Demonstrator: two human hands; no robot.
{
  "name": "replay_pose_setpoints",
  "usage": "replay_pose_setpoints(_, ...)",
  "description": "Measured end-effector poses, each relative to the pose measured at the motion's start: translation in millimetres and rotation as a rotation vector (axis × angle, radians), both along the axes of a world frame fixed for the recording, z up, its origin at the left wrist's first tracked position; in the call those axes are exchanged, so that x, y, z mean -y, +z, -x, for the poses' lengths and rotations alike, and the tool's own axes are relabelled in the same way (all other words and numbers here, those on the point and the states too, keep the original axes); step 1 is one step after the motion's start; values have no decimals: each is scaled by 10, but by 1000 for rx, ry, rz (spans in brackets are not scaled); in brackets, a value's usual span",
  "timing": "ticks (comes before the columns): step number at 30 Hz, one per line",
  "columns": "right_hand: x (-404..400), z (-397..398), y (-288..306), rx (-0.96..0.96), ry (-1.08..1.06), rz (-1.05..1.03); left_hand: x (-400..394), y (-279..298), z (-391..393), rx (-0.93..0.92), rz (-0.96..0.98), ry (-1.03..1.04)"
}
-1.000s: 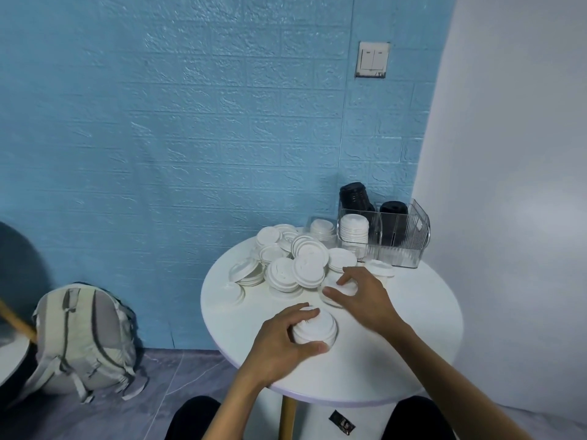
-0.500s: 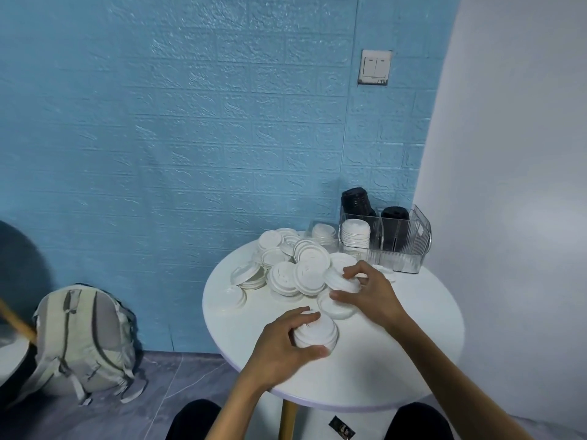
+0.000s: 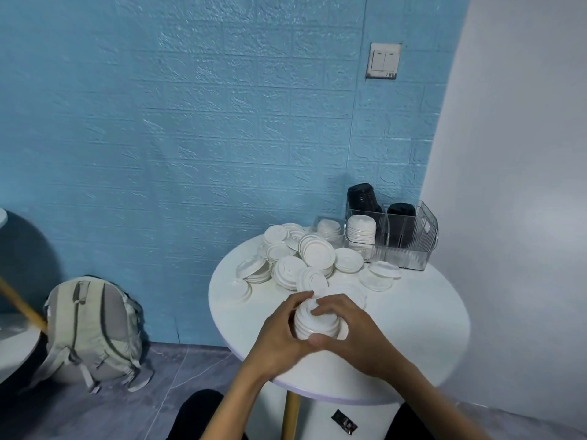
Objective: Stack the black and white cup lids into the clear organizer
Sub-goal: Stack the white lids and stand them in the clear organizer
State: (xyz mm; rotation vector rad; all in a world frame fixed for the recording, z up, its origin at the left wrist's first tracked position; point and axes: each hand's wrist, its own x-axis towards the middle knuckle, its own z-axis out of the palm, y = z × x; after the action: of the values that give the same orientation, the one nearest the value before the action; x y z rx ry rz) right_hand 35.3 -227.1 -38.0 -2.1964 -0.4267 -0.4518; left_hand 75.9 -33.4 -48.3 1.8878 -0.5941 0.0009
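- Both hands, left hand (image 3: 279,338) and right hand (image 3: 352,331), clasped round a small stack of white lids (image 3: 316,322), well short of the organizer (image 3: 403,246).
- Probably light, thin, slippery plastic; best gripped by the rims, squeezed gently.

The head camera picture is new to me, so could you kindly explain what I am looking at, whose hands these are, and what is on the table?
There is no machine here: a person wears a wide-angle camera on the head, looking forward and down, so the arms entering from the bottom are their own. The left hand and the right hand both curl around a small stack of white lids at the near side of the round white table. Behind it lies a loose pile of white lids. At the table's far edge stands the clear organizer, already holding a stack of white lids and two stacks of black lids. On the floor to the left sits a grey backpack against the blue wall.
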Motion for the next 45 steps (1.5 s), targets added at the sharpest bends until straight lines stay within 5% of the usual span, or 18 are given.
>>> replay_pose_setpoints(17,-22,62,-169,20,-98,210,70,13,30,-3,-43,54)
replay_pose_setpoints(24,322,-210,68,54,-177,22,64,19,-2,-73,-51,73)
replay_pose_setpoints(32,505,-380,192,-429,-164,420,61,20,-11,-108,-37,66)
replay_pose_setpoints(38,499,-294,133,-242,-251,444,47,49,4,-106,-36,62)
replay_pose_setpoints(42,458,-154,292,-59,-170,179,43,52,16,-97,-52,69)
replay_pose_setpoints(45,399,-93,401,-70,-76,169,49,59,27,-105,-49,77)
